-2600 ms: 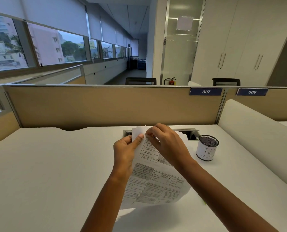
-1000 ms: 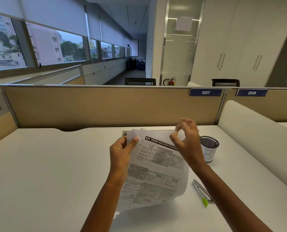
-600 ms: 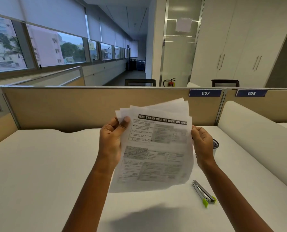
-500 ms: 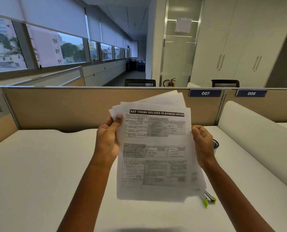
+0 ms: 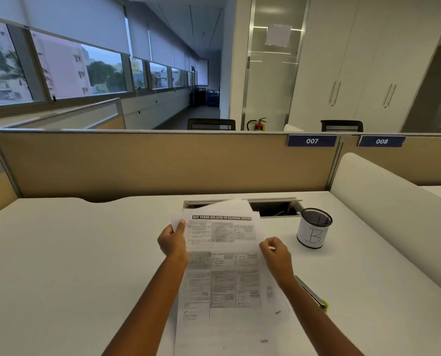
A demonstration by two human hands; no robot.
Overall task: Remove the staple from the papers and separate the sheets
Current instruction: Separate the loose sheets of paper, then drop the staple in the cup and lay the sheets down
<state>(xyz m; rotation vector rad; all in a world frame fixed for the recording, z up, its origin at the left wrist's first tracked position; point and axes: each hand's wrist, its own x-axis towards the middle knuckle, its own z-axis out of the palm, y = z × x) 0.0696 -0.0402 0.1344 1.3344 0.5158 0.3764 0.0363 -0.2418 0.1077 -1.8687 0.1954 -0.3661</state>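
A few printed sheets of paper [image 5: 223, 273] with a black title bar lie low over the white desk [image 5: 73, 265], fanned slightly apart at their edges. My left hand [image 5: 173, 241] pinches the upper left corner, thumb on top. My right hand [image 5: 276, 255] grips the right edge, fingers curled. No staple is visible. A silver staple remover with a green tip [image 5: 314, 295] lies on the desk just right of my right forearm.
A black mesh cup wrapped in white paper marked "B" [image 5: 313, 231] stands at the right rear. A cable opening [image 5: 273, 208] sits in the desk behind the papers. A tan partition [image 5: 162, 163] closes the back; a white rounded divider [image 5: 394, 206] runs along the right.
My right hand left the top corner and went out toward the cup, then took the right edge. Both hands raised the sheets upright, then brought them down flat over the desk.
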